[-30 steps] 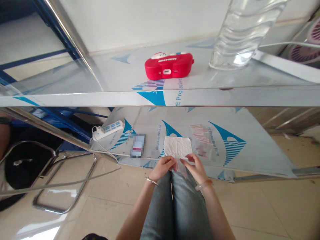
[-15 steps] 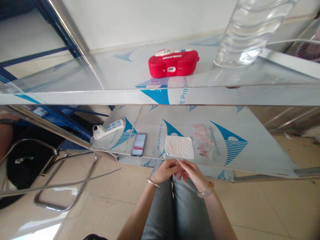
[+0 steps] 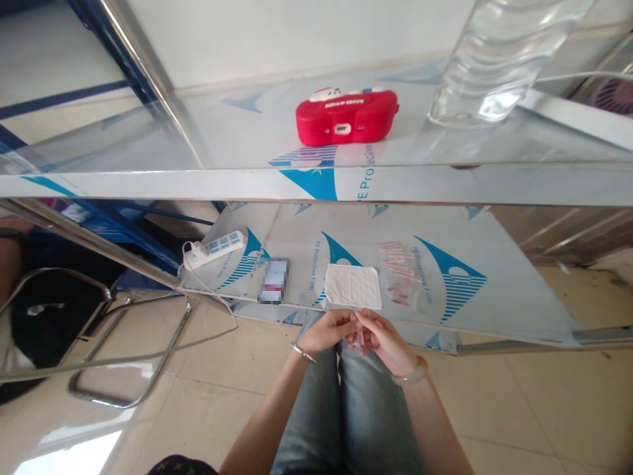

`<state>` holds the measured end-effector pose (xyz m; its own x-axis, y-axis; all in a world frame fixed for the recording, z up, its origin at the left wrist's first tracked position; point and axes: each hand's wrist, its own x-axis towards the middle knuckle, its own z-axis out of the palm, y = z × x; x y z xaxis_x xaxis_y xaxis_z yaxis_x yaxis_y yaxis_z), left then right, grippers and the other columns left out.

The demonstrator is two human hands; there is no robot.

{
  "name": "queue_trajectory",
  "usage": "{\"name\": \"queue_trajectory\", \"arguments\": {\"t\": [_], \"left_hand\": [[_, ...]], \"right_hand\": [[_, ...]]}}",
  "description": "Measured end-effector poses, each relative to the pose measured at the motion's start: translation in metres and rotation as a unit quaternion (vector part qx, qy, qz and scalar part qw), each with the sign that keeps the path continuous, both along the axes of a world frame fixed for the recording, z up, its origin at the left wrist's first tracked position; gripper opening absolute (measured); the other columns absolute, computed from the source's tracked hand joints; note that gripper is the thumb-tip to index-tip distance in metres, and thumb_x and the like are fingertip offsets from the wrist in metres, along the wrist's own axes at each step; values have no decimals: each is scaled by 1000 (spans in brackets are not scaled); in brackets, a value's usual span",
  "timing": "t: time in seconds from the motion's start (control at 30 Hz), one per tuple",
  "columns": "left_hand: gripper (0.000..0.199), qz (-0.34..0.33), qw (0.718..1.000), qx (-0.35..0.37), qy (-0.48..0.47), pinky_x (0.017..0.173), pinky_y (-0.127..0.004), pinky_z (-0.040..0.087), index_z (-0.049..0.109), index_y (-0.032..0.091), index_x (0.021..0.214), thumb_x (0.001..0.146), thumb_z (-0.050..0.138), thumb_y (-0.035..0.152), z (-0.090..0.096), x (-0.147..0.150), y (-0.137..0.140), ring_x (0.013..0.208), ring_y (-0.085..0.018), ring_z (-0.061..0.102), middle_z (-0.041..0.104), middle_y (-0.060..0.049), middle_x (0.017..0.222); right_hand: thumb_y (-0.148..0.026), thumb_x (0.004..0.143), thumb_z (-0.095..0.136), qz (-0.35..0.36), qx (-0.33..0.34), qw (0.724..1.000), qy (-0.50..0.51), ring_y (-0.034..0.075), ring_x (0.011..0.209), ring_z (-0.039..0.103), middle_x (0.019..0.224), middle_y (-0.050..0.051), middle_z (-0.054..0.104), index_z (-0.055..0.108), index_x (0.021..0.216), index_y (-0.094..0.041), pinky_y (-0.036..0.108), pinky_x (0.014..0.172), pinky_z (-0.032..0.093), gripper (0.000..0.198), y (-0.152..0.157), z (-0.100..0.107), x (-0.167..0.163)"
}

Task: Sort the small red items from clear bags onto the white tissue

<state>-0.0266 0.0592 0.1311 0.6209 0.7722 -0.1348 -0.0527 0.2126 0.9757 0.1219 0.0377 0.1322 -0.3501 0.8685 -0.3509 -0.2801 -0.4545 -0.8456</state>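
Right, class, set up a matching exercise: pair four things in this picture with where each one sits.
Things:
1. red case
2. clear plastic bottle
3. white power strip
4. white tissue

Places:
A. lower shelf, far left end, cord trailing off
B. upper shelf, right side
C. lower shelf, just beyond the two hands
D. upper shelf, middle

Pairs: 1-D, 2-B, 3-A, 4-C
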Motion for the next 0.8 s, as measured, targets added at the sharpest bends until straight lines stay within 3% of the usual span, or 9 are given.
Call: {"name": "queue_trajectory", "arguments": {"t": [0.2, 0.47, 0.67, 0.8], "left_hand": [[40, -60, 997, -39, -12, 52, -21, 37, 53, 11, 74, 76, 61, 50, 11, -6, 1, 51, -7, 47, 47, 3, 57], [32, -89, 995, -36, 15, 59, -21, 40, 57, 10, 76, 81, 56, 42, 12, -19, 2, 58, -7, 50, 54, 1, 63], [29, -65, 997, -28, 21, 58, -22, 39, 57, 11, 75, 81, 55, 39, 13, -18, 2, 56, -7, 50, 55, 0, 65], [26, -8, 999, -12, 46, 56, -22, 37, 53, 12, 68, 83, 50, 34, 16, -12, 0, 53, -7, 47, 53, 0, 60]], "right_hand": [[-49, 77, 62, 33, -30, 998, 42, 17, 61, 67, 70, 5, 69, 54, 82, -18, 20, 45, 47, 32, -6, 2, 5], [-51, 79, 58, 77, -3, 997, -31, 18, 68, 67, 73, 4, 67, 58, 88, -18, 23, 48, 52, 34, -7, 6, -3], [-50, 78, 60, 59, -4, 998, 8, 18, 68, 67, 74, 4, 67, 58, 84, -18, 22, 49, 51, 32, -7, 4, -2], [-49, 75, 63, 17, 2, 1000, 14, 18, 67, 66, 72, 3, 65, 56, 78, -19, 22, 49, 49, 31, -8, 6, -3]]}}
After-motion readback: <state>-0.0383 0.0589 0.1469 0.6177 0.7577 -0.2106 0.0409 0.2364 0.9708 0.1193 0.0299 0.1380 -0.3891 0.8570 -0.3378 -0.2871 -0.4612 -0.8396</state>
